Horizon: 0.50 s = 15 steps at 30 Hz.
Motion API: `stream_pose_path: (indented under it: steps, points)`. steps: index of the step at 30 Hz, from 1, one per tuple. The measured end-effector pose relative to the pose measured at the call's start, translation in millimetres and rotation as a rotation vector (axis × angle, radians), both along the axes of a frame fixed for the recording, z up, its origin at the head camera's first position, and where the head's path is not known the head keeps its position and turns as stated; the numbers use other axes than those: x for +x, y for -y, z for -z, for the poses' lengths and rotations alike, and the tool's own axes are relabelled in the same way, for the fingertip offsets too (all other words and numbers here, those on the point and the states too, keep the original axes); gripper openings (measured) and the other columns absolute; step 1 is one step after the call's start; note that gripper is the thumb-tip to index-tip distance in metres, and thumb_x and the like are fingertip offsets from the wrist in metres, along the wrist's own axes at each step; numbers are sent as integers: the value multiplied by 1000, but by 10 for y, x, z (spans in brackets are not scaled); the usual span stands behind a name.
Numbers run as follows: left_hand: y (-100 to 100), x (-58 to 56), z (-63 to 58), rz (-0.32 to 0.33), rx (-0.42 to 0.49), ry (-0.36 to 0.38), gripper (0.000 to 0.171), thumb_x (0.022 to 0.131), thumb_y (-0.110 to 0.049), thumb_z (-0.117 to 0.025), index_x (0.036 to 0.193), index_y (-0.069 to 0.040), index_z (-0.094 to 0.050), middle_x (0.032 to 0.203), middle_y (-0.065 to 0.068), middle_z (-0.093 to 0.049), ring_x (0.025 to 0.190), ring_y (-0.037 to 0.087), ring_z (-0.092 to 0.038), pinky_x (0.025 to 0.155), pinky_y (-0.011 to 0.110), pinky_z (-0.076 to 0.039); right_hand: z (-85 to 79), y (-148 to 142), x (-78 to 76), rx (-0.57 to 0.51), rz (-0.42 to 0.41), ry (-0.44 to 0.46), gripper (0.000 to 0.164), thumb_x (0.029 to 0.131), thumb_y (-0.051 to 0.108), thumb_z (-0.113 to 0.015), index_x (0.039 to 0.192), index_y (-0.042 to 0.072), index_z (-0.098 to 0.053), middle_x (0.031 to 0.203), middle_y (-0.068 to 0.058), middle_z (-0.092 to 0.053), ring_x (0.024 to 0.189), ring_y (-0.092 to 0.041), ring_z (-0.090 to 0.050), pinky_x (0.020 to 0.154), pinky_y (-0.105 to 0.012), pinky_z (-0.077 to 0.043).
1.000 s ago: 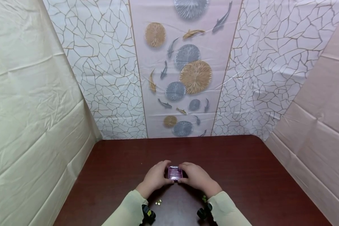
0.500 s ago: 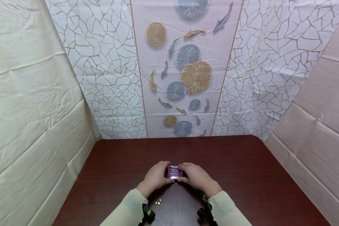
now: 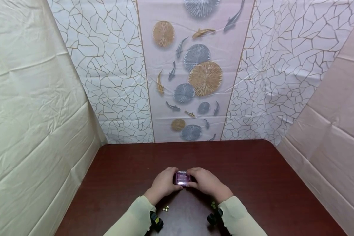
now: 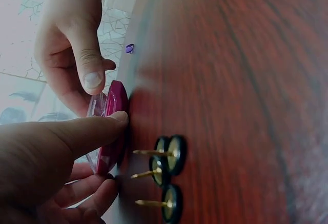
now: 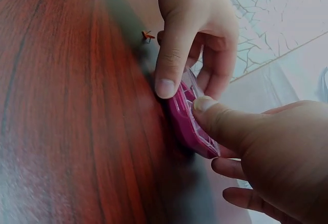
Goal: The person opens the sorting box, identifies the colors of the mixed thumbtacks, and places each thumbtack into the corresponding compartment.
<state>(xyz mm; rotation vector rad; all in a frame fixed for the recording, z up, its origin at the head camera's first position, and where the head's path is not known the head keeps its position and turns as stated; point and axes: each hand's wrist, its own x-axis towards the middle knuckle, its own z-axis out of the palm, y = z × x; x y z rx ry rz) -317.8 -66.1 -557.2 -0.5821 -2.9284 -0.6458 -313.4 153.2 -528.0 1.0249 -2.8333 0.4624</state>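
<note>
A small magenta plastic case with a clear lid sits between both hands, low at the tabletop. My left hand grips its left side, the thumb on the magenta base and fingers around the far side. From the right, my right hand pinches it, the thumb against the clear lid and fingers behind. Partitions show through the lid in the right wrist view. Fingers hide parts of the edges, and I cannot tell whether the lid is fully closed.
Several black-rimmed brass thumbtacks lie points up near my left wrist. A purple tack and an orange tack lie farther off. Small green pieces are by my right wrist. The dark red table has cloth walls around it.
The head view has shifted slightly. Both hands keep hold of the case in about the same spot, and the glare on its lid looks a little different.
</note>
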Motion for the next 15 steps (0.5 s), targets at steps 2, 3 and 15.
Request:
stream_pose_path:
  steps: [2, 3, 15]
  points:
    - [-6, -3, -6, -5, 8, 18, 70, 68, -51, -85, 123, -15, -60, 108, 1, -63, 87, 13, -57, 78, 39, -55, -8, -10, -12, -2, -2, 14, 51, 90, 42, -68, 129, 10, -63, 126, -8, -66, 116, -20, -56, 95, -47, -51]
    - [-10, -3, -10, -8, 13, 26, 70, 67, -51, -85, 121, -15, -60, 107, 1, -63, 86, 12, -57, 77, 39, -55, -13, -16, -15, -1, -2, 23, 51, 90, 42, -68, 130, 11, -63, 126, -8, -66, 116, -20, -56, 95, -47, -51]
    - [-13, 8, -41, -28, 54, 81, 71, 65, -48, -87, 121, -15, -59, 104, 1, -62, 82, 13, -56, 75, 39, -55, -31, -63, -63, -13, -17, 89, 46, 96, 41, -59, 131, 11, -62, 127, -8, -66, 116, -21, -55, 98, -49, -49]
